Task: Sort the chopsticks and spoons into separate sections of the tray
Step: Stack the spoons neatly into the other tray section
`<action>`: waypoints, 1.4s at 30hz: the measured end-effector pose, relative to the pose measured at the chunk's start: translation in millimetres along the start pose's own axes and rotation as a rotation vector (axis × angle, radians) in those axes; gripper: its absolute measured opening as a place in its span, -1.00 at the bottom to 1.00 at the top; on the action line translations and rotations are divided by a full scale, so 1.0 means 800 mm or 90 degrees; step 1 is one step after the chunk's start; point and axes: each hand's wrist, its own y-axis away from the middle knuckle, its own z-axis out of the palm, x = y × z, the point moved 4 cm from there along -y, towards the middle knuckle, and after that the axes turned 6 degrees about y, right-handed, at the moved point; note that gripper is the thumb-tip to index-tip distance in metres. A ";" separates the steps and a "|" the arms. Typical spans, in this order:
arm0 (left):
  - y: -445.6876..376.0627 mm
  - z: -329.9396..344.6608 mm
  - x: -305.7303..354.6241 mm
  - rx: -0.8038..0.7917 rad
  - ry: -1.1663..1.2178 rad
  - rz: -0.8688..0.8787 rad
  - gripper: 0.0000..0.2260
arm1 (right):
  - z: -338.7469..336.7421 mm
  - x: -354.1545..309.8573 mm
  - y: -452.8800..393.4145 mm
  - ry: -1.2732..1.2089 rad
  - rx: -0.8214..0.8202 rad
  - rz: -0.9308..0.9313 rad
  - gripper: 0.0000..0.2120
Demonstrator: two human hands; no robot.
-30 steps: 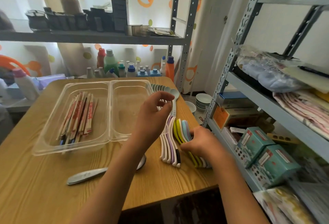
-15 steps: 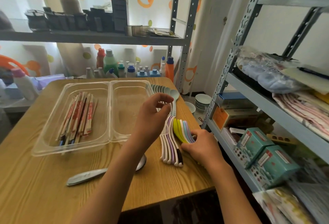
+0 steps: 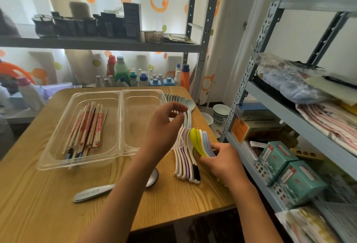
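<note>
A clear two-section tray [image 3: 120,123] lies on the wooden table. Wrapped chopsticks [image 3: 87,128] fill its left section; the right section holds nothing. My left hand [image 3: 164,128] hovers at the tray's right edge, thumb and fingers pinching the handles of a fan of pale blue spoons [image 3: 188,103]. My right hand [image 3: 222,162] grips a bundle of yellow, white, purple and blue spoons [image 3: 200,140] by the handles, bowls tilted up. Between the hands, white and purple spoons [image 3: 185,161] lie side by side on the table. A metal spoon [image 3: 92,192] lies partly under my left forearm.
A metal shelf rack [image 3: 249,88] with boxes and cloth stands close on the right. Stacked bowls [image 3: 220,112] sit on the floor past the table's far right corner. Bottles [image 3: 135,76] line the back, and a white bottle [image 3: 31,94] stands far left.
My right hand has slid a little back along the coloured spoons' handles, and their bowls now stand higher and more exposed. My left hand has barely moved.
</note>
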 end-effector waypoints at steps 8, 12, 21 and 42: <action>-0.010 -0.024 0.000 0.041 -0.015 0.006 -0.85 | -0.023 -0.052 -0.010 -0.030 0.015 -0.070 -0.45; -0.014 -0.054 0.002 0.122 -0.066 0.030 -0.80 | -0.013 -0.106 -0.034 -0.056 -0.022 -0.119 -0.49; -0.071 -0.162 -0.025 0.207 -0.154 -0.096 -0.80 | 0.070 -0.214 -0.112 -0.073 -0.104 -0.157 -0.52; -0.132 -0.189 -0.154 0.091 -0.162 -0.344 -0.72 | 0.204 -0.235 -0.193 -0.045 -0.119 0.027 -0.61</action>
